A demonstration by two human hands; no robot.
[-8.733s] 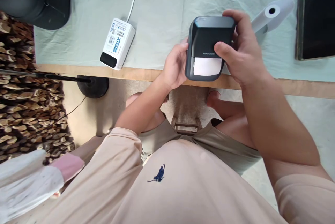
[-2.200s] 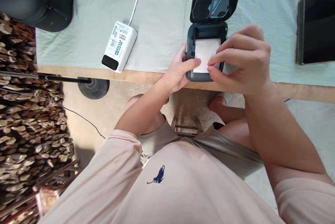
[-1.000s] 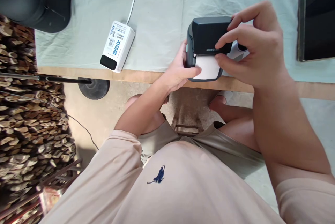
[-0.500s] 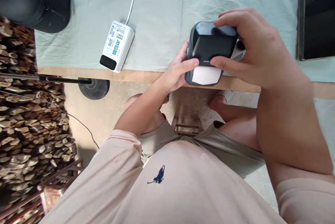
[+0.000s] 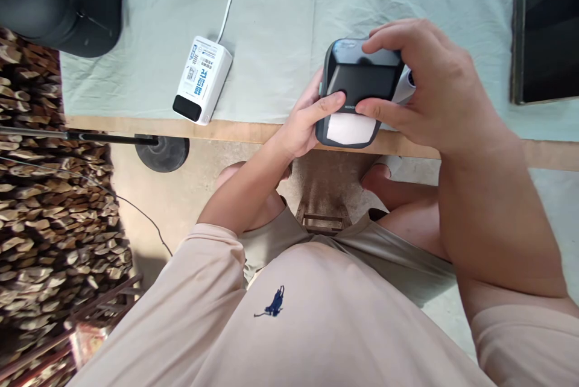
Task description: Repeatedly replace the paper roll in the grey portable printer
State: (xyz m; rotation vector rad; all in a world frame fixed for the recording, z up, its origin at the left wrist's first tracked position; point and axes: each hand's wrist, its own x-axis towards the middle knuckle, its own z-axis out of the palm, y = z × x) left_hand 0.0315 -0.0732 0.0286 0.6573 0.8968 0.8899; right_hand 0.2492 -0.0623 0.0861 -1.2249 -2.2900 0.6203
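Observation:
A dark handheld label printer point(image 5: 362, 82) is held over the table's front edge, with a glossy window at its top and a white strip of paper point(image 5: 351, 129) showing at its lower end. My left hand point(image 5: 310, 116) grips its left side, thumb on the front and fingers hidden behind. My right hand point(image 5: 434, 85) clasps the right side, thumb on the front near small lettering and fingertips on the glossy top. Between the printer and my right palm shows a white piece with a dark round opening point(image 5: 406, 85), mostly hidden.
On the pale green tablecloth point(image 5: 271, 25) lies a white power bank point(image 5: 202, 79) with a short cable. A dark phone-like device point(image 5: 547, 37) lies at right, a black case point(image 5: 63, 1) at upper left. Stacked firewood point(image 5: 54, 194) and a round black base point(image 5: 163, 153) are at left.
Both the printer and my right hand have shifted slightly left. My left hand stays nearly in place, its grip kept. The things on the table lie as before.

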